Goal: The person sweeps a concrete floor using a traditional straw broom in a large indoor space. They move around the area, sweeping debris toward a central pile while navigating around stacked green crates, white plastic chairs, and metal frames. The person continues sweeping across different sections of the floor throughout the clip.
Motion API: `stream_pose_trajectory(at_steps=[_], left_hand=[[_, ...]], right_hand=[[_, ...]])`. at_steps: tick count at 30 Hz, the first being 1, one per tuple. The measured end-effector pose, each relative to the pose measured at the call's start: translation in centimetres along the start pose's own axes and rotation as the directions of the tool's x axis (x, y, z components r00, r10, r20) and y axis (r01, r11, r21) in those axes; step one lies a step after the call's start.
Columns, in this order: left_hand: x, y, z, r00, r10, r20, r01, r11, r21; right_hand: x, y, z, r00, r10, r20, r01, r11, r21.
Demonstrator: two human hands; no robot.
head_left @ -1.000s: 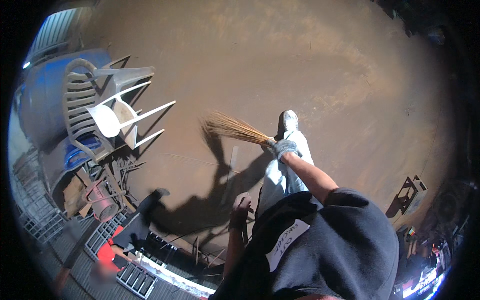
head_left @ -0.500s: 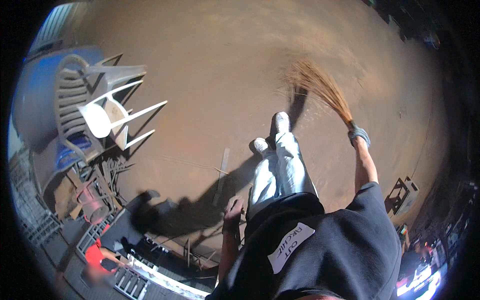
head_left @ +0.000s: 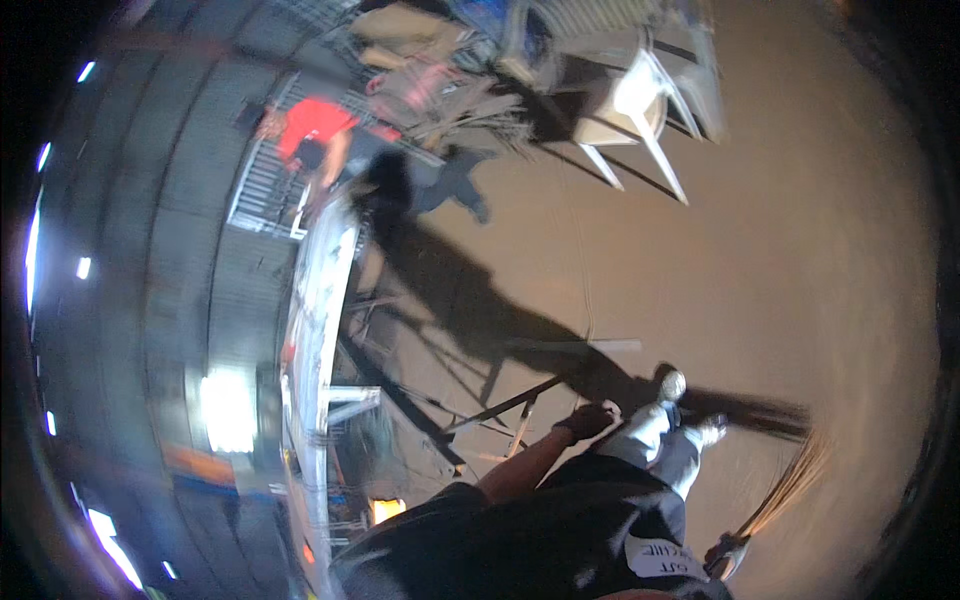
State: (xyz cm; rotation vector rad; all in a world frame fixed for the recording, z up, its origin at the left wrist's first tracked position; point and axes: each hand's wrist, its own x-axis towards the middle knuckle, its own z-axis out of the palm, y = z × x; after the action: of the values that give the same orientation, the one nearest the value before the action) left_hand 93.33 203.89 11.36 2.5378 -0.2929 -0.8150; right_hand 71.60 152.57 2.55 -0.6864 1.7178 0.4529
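My right hand point(head_left: 727, 553), in a grey glove, is closed around the bound end of a stick broom point(head_left: 790, 482) low on the right. The broom's thin brown bristles fan up and away from my hand, beside my shoes. Farther left, my left hand point(head_left: 590, 420) hangs by my thigh, near a thin-legged wooden frame point(head_left: 500, 410). Its fingers look curled, with nothing seen in them. The brown floor point(head_left: 800, 240) spreads in front of my feet, with my long shadow across it.
A long table with a pale edge point(head_left: 335, 300) runs along my left. Beyond its far end a person in a red shirt point(head_left: 315, 125) bends over. Toward the top are a white plastic chair point(head_left: 640, 90) on its side and a pile of wood scraps point(head_left: 460, 115). A flat strip point(head_left: 600, 346) lies on the floor.
My view has swung left, bringing the table and the person in red closer to the middle. The broom in my right hand now appears at the lower right. My left hand stays low by my leg.
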Motion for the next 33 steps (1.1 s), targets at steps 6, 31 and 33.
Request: stream_pose_trajectory(at_steps=[6,31,33], left_hand=[[-2.3,2.5,-2.8,0.952,-0.295,-0.083,0.279,0.947,-0.160],[-10.2,3.5,-5.8,0.851,-0.524,-0.019,0.497,0.818,-0.291],[-10.2,4.0,-5.4,0.856,-0.516,0.031,0.506,0.826,-0.250]], right_hand=[[-1.5,-4.2,14.5,0.928,-0.334,0.165,0.372,0.814,-0.445],[-2.3,-28.6,47.3,0.821,-0.448,0.355,0.568,0.567,-0.597],[-0.8,-29.2,44.3,0.793,-0.468,0.390,0.609,0.632,-0.479]])
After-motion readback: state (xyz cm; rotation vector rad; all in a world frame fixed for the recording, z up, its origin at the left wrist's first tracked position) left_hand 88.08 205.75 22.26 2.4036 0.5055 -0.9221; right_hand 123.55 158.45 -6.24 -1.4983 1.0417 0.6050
